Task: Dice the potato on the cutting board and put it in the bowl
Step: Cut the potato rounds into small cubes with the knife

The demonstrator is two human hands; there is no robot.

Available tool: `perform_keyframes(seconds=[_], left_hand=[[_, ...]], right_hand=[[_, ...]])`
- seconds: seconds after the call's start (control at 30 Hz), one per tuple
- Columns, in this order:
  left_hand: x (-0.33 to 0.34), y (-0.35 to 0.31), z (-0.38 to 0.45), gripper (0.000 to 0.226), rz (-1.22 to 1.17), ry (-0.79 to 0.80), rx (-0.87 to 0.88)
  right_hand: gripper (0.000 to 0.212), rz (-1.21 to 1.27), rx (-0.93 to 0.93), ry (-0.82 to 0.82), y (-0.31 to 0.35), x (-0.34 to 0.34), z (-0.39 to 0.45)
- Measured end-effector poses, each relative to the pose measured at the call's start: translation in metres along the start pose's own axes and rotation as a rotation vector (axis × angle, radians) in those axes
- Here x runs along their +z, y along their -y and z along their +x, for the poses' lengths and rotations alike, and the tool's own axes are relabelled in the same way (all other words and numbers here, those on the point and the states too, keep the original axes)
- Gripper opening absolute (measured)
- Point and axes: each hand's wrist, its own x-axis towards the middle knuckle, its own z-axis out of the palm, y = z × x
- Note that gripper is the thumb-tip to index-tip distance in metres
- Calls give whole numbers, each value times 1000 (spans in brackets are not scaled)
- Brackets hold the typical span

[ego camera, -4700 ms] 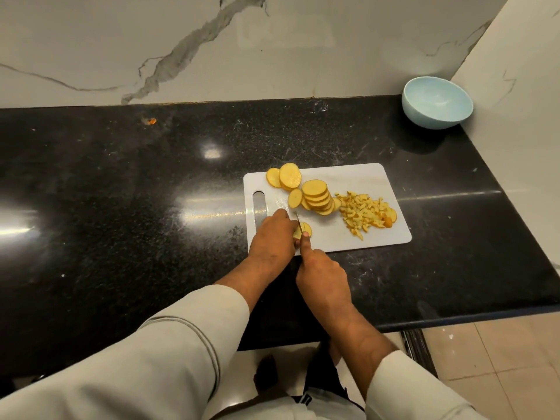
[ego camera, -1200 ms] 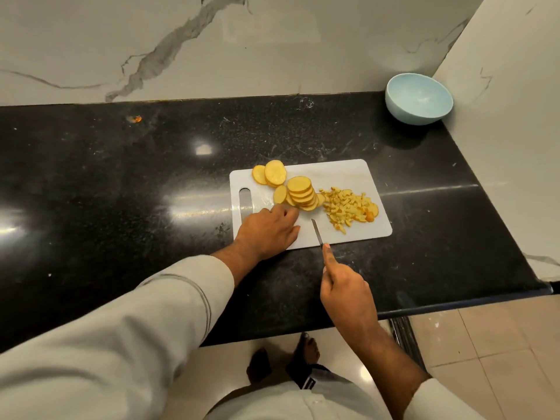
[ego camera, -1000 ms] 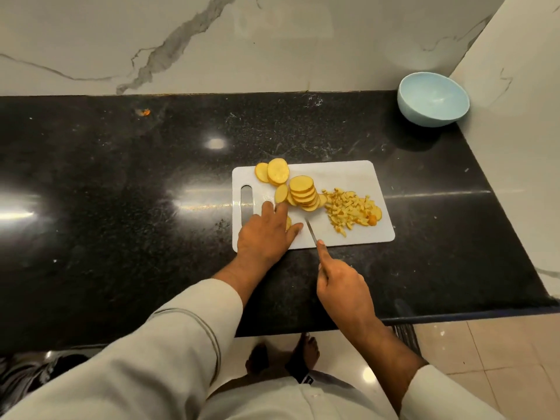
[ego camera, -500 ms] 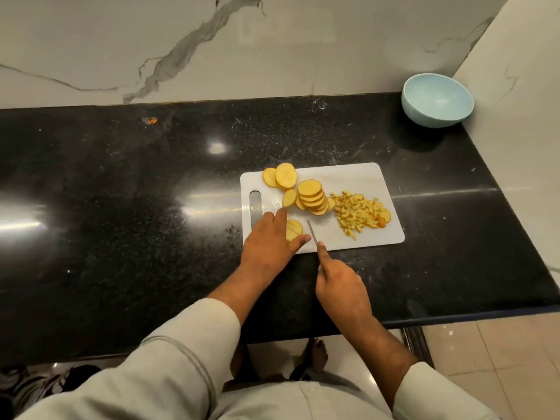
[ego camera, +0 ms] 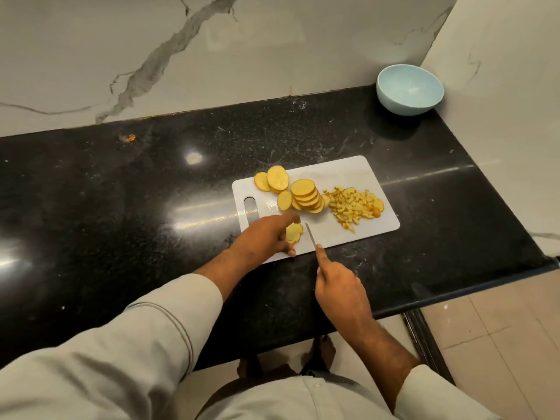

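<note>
While the pale blue bowl (ego camera: 409, 89) sits in the far right corner of the dark surface (ego camera: 121, 207) with nothing visible inside, the potato lies on the white cutting board (ego camera: 348, 174): round slices (ego camera: 306, 195), diced pieces (ego camera: 353, 207). Left hand (ego camera: 266, 236) fingers, spread, rest on one slice (ego camera: 294, 232); the right hand (ego camera: 341, 283) grips a knife (ego camera: 310, 234).

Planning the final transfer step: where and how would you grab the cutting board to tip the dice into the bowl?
Probably by the slotted handle at the cutting board's left short end, coming in from the left. The diced pile sits at the opposite end, towards the bowl, so lifting the handle side tips it that way. Uncut slices lie between and would slide too.
</note>
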Motion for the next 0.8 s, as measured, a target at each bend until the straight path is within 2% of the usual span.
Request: perform_keyframes(seconds=[0.1, 0.23, 0.33, 0.43, 0.53, 0.6, 0.67, 0.8], left_hand=[[-1, 2, -2, 54, 82, -33, 14], [-8, 8, -8, 23, 263, 42, 59], [-7, 2, -7, 16, 282, 32, 116], [-6, -1, 0, 19, 236, -6, 96], [-10, 3, 1, 53, 152, -90, -47], [-9, 5, -2, 73, 169, -87, -146], [-2, 3, -4, 71, 177, -116, -211], [18, -7, -12, 50, 43, -266, -340]], right_hand=[[55, 0, 3, -1, 0, 0, -1], [54, 12, 6, -5, -2, -1, -2], [55, 10, 2, 2, -2, -1, 0], [55, 2, -9, 17, -1, -2, 3], [55, 7, -13, 8, -1, -3, 2], [55, 20, -4, -6, -3, -1, -3], [54, 37, 5, -7, -6, 2, -11], [53, 41, 13, -11, -7, 5, -15]])
